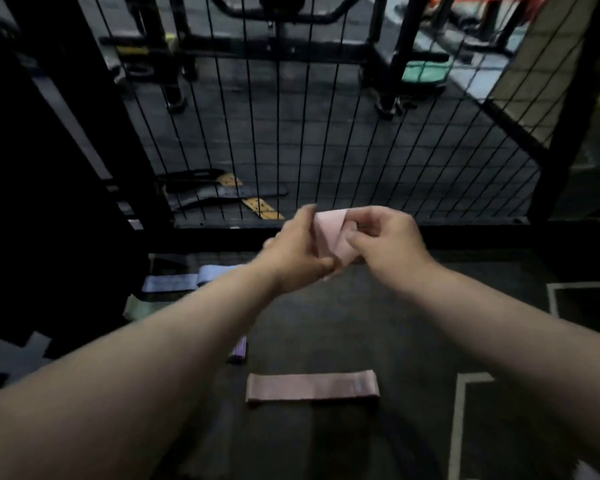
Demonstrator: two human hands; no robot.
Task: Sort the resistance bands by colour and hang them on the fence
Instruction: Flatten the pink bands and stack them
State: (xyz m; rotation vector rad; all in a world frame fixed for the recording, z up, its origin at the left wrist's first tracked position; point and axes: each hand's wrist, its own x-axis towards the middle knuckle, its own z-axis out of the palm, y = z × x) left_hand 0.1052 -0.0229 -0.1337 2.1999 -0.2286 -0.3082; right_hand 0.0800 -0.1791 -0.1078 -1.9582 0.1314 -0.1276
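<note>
The pink band (329, 237) you were working was up in the air between your two hands, just short of the foot of the wire fence (326, 133), and it looked folded or twisted into a slanting flap rather than spread flat. To do this step well, you probably needed to shake the loop open first, then pass it over a wire. It would also have helped to leave room beside it for the second pink band (312, 388), which lay flat on the floor (361, 323) nearer to you, so that the colour stayed together. Your left hand (291, 251) gripped the band's left edge with curled fingers. Your right hand (385, 240) pinched its right side between thumb and bent fingers. Both were clamped on the same band, close together, and neither touched the fence. Out to the left on the floor lay pale blue bands (187, 280) and a greenish band (142, 306). A small purple band (239, 349) was partly hidden by your left forearm.
</note>
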